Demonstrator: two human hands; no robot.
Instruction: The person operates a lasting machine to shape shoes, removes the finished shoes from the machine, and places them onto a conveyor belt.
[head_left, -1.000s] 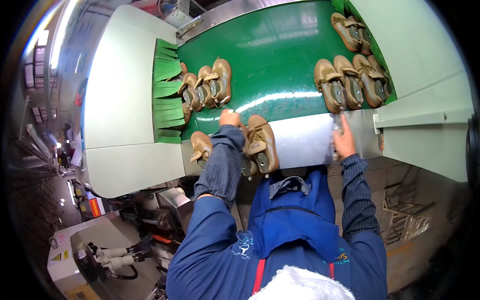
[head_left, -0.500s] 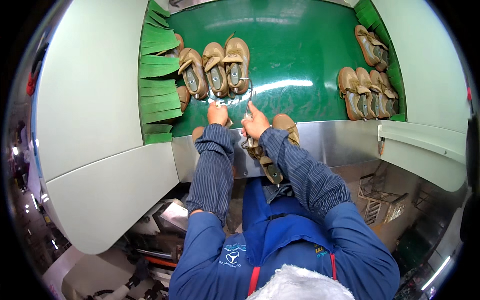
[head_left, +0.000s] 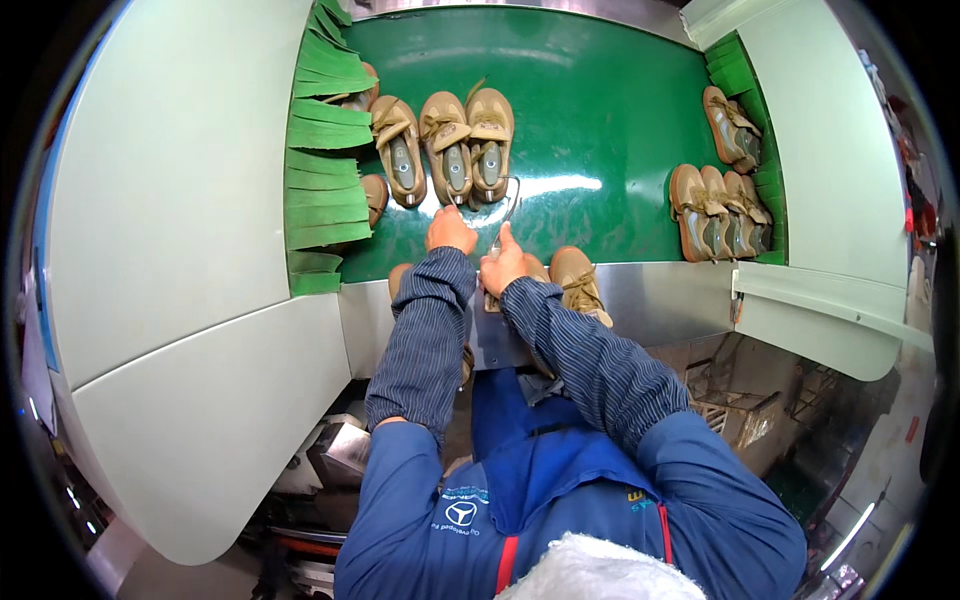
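Note:
Three tan lace-up shoes stand side by side on the green belt: a left shoe (head_left: 393, 122), a middle shoe (head_left: 441, 112) and a right shoe (head_left: 490, 108). Each has a grey-green last in its opening, heel end toward me. My left hand (head_left: 452, 232) is closed at the heel of the middle shoe, around a thin metal hook (head_left: 451, 199) mostly hidden by the fingers. In my right hand (head_left: 504, 265) is a longer bent metal hook (head_left: 516, 196), its tip at the right shoe's heel. The right thumb points forward along the hook.
More tan shoes (head_left: 690, 190) cluster at the belt's right side. Others show beside the green strip curtain (head_left: 328, 190) on the left. Along the metal ledge (head_left: 650, 295) nearest me sit further shoes (head_left: 572, 270), partly behind my forearms. Pale panels (head_left: 180, 200) flank the belt.
My left hand has moved right and forward, up to the middle shoe's heel. The right hand keeps its hook by the right shoe. The whole view has shifted slightly.

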